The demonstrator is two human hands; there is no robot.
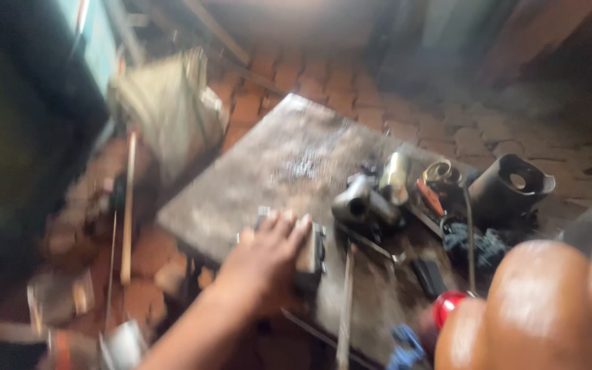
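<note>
1. Head view, heavily motion-blurred; I read shapes more than detail.
2. My landmark is the dark metal work plate (289, 157), lying on a red brick floor (447, 130).
3. Left hand (265, 257) lies palm down on a small blocky metal part (312, 255) at the plate's near edge. Fingers are spread flat over its top rather than curled under it, so I read this as pressing or steadying, not a full grasp.
4. Right hand (556, 301) fills the lower right corner, very close to the lens. Only rounded knuckles or fingertips show; I cannot tell how far open it is or whether it has hold of anything.
5. To the right of the block on the plate: a short dark metal cylinder (354, 202), a long thin rod (345, 308) running toward the near edge, and a red rounded object (447, 308) just beside the right hand.
6. Off the plate's right side stands a black funnel-shaped housing (512, 185); off its left side, a pale sack (169, 103) and a wooden handle (128, 205).
7. Risk, as I judge it: the block sits right at the plate's edge, so a sideways push from the flat hand could slide it off onto the bricks.
8. Second risk: the loose clutter beside the block could be knocked or snagged by either hand, more likely while the view swings this fast.
</note>
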